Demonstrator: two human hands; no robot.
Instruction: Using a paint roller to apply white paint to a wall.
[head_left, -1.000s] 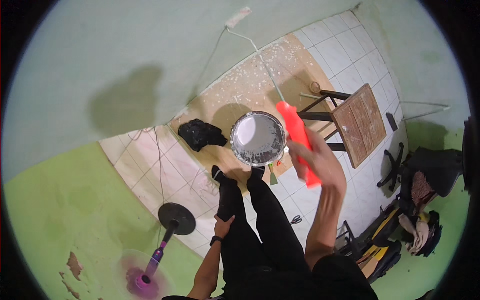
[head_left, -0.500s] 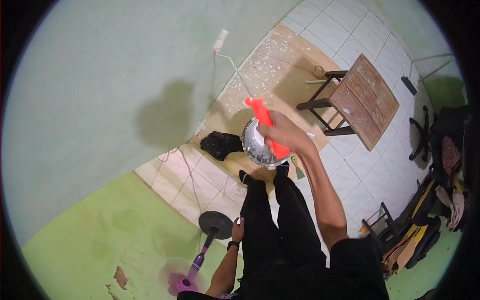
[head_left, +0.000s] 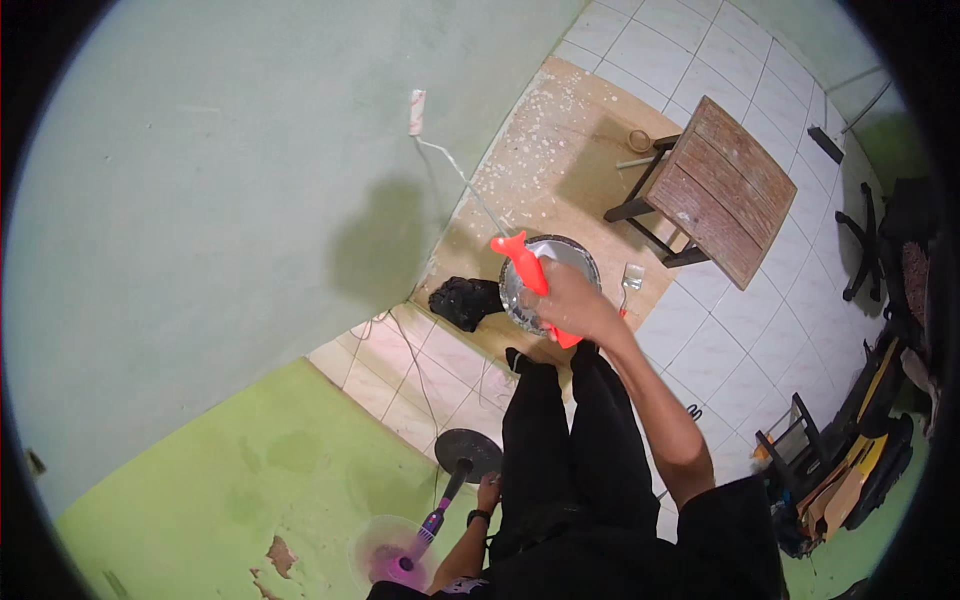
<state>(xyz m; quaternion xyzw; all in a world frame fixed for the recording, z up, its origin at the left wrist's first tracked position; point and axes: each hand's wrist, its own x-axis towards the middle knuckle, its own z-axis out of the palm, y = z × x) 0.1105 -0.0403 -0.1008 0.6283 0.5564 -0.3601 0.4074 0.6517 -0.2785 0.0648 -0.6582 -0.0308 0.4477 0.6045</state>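
The right hand (head_left: 572, 303) is closed around the orange handle (head_left: 513, 246) of a paint roller (head_left: 524, 266), and in this view it covers the lower right part of the bucket (head_left: 510, 290); how far above the bucket it hangs, I cannot tell. The roller's long axis runs on a slant — from the handle's butt at the bucket's lower edge, across its left part, then along the bent metal rod to a point up and left of the bucket. There the pale sleeve (head_left: 417, 112) stands nearly upright in view, its free end pointing up, in front of the pale wall (head_left: 230, 200); whether it touches is unclear. The left hand (head_left: 488, 493) is well below the bucket, beside the left leg, its fingers mostly hidden, so its grip cannot be told. The bucket, with white paint inside, stands on a white-spotted brown board (head_left: 545, 120). Just left of the bucket lies a black bag (head_left: 466, 303); near its right side, a scraper (head_left: 633, 276). A wooden stool (head_left: 725, 190) stands up and right of the bucket, a fan (head_left: 405, 560) well below and left of it.
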